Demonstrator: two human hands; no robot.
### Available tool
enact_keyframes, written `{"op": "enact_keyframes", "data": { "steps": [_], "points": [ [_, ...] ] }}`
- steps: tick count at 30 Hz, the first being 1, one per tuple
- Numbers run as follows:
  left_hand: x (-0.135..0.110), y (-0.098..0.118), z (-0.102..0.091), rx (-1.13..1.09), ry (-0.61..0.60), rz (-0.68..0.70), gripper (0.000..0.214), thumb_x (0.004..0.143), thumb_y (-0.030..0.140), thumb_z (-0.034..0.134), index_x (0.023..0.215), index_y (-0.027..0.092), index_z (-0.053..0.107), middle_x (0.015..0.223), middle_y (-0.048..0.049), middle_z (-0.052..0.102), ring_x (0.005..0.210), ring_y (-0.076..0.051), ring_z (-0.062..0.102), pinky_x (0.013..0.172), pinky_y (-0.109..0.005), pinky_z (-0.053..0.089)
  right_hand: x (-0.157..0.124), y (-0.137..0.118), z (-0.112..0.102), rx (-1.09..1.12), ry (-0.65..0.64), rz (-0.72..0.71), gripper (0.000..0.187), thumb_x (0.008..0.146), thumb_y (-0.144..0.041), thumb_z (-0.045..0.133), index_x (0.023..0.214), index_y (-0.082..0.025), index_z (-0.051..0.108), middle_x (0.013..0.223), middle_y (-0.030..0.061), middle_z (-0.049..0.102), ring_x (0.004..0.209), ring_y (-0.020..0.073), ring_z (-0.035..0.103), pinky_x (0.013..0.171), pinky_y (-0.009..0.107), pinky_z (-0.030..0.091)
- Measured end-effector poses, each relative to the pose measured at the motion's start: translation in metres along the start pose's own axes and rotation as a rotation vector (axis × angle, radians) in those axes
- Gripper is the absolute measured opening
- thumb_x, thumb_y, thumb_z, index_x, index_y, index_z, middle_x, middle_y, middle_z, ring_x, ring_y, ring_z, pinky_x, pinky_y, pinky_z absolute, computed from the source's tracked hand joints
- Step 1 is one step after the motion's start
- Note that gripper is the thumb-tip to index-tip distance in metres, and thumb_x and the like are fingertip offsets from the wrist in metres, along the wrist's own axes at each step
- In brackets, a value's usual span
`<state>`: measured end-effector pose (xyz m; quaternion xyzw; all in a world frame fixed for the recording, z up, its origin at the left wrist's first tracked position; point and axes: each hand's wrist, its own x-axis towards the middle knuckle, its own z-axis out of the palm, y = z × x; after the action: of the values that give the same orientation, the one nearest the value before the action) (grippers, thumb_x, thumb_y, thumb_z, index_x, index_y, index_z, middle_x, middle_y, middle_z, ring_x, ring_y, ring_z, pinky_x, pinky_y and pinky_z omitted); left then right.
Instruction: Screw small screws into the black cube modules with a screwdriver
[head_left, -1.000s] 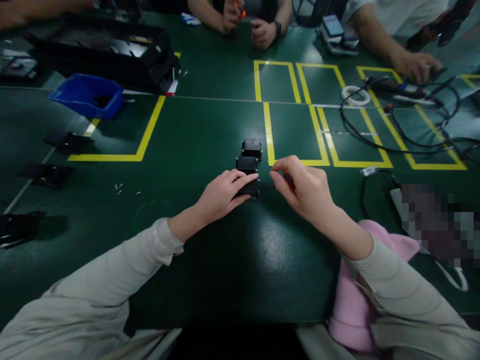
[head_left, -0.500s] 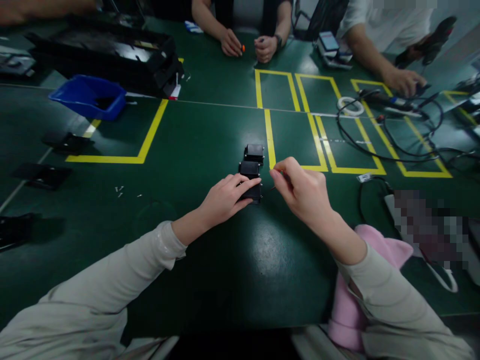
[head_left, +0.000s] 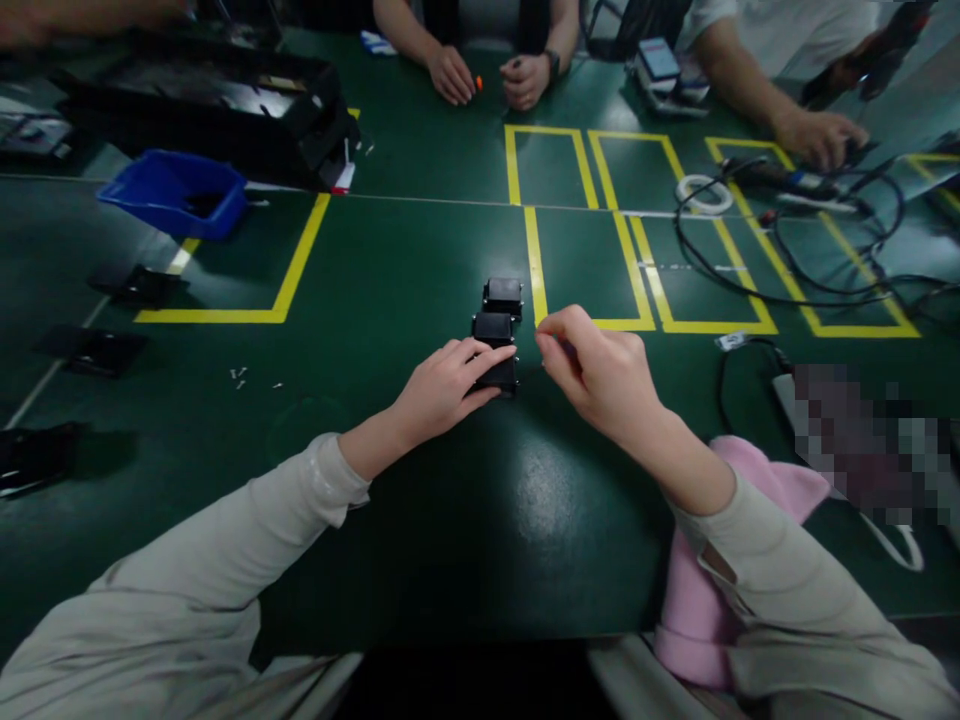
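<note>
Three small black boxes with bright pins or screw heads at their sides stand in a row on the green table: the far box, the middle box and the near box. My left hand grips the near box, index finger across its top and thumb along its front side. Just right of the row, my right hand is closed in a pinch, fingertips apart from the boxes. Whatever it pinches is hidden by the fingers.
Several tiny screws lie to the left. Beyond them are black parts, a blue bin and a large black tray. Cables and a pink cloth item are at right. Co-workers' hands rest across the table.
The whole view has shifted slightly. Both hands keep almost the same pose by the boxes. A thin dark tip seen below the right fingers before no longer shows.
</note>
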<state>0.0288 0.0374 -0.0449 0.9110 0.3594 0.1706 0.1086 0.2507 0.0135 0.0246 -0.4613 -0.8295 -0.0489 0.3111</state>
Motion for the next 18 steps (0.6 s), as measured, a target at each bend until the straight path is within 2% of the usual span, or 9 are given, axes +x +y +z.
{"op": "enact_keyframes", "data": {
  "steps": [4, 9, 15, 18],
  "points": [
    [-0.0005, -0.0008, -0.0004, -0.011, -0.001, -0.003, 0.05, 0.1, 0.031, 0.057, 0.148, 0.021, 0.046, 0.127, -0.0106, 0.06, 0.109, -0.026, 0.056, 0.096, -0.042, 0.05, -0.0008, 0.0023, 0.0, 0.053, -0.011, 0.023, 0.024, 0.098, -0.021, 0.043, 0.098, -0.012, 0.065, 0.061, -0.0006, 0.063, 0.048, 0.0093, 0.058, 0.05, 0.023, 0.033],
    [-0.001, -0.0008, 0.0003, -0.017, -0.004, -0.009, 0.05, 0.1, 0.032, 0.058, 0.148, 0.02, 0.046, 0.127, -0.0105, 0.06, 0.11, -0.027, 0.056, 0.097, -0.042, 0.05, -0.001, 0.0044, -0.0024, 0.05, -0.051, 0.049, 0.03, 0.101, -0.034, 0.046, 0.087, -0.015, 0.064, 0.058, -0.0009, 0.061, 0.049, 0.0095, 0.054, 0.051, 0.024, 0.03],
    [0.0003, -0.001, -0.0002, -0.016, -0.004, -0.005, 0.05, 0.1, 0.032, 0.057, 0.148, 0.021, 0.046, 0.126, -0.0103, 0.06, 0.109, -0.026, 0.056, 0.097, -0.042, 0.05, 0.0004, 0.0026, -0.0028, 0.061, -0.065, 0.064, 0.025, 0.097, -0.021, 0.044, 0.108, -0.012, 0.064, 0.065, 0.0001, 0.064, 0.051, 0.0108, 0.057, 0.052, 0.024, 0.031],
    [0.0004, -0.0006, -0.0003, -0.012, 0.001, 0.0, 0.049, 0.1, 0.032, 0.057, 0.147, 0.02, 0.046, 0.126, -0.0104, 0.06, 0.108, -0.026, 0.056, 0.095, -0.042, 0.05, 0.0002, 0.001, -0.0045, 0.032, -0.072, 0.061, 0.024, 0.098, -0.025, 0.044, 0.1, -0.014, 0.064, 0.063, -0.0003, 0.062, 0.052, 0.0104, 0.056, 0.053, 0.024, 0.031]
  ]
}}
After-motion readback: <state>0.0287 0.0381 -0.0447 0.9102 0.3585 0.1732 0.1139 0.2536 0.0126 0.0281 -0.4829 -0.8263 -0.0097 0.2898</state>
